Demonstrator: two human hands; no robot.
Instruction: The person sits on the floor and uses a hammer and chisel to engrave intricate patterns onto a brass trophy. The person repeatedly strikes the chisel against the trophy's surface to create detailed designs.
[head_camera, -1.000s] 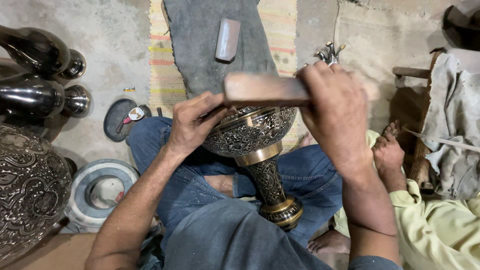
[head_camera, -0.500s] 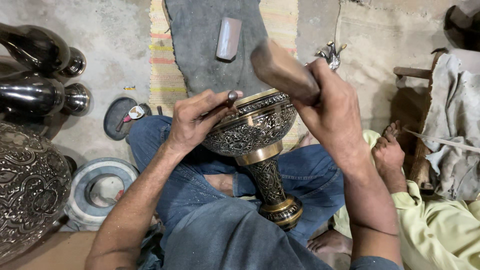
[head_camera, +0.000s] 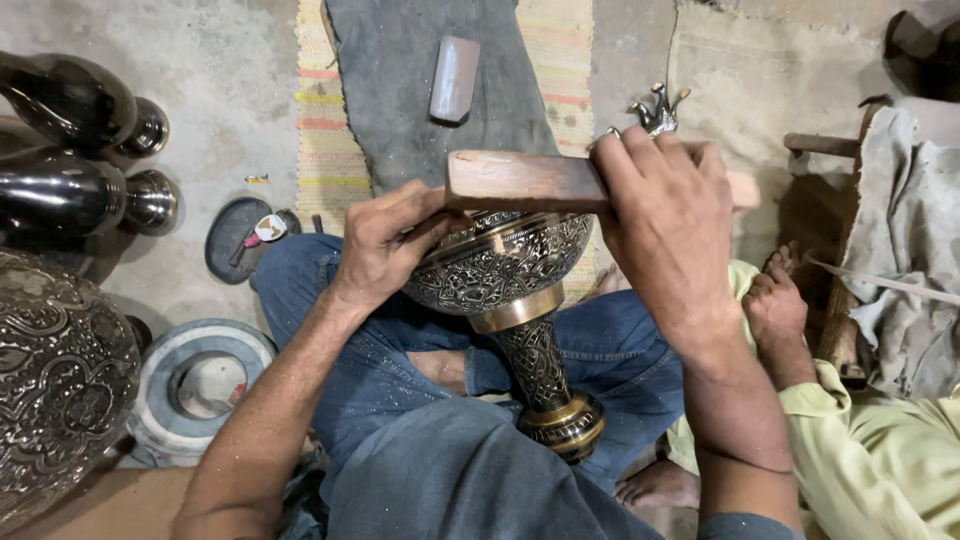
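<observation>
Brass, engraved all over, the goblet-shaped vase lies tilted across the seated person's lap, its bowl far and its foot near. The left hand is clenched against the bowl's left rim, and whether it pinches a small tool cannot be told; the right hand grasps a wooden block lying flat over the bowl's mouth. On the grey mat beyond lies a small metal bar; dark vases stand at far left, and another person's foot rests at right.

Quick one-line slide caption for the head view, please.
Left hand steadies an engraved brass goblet-shaped vase on the lap; right hand holds a wooden block mallet over its rim.
</observation>
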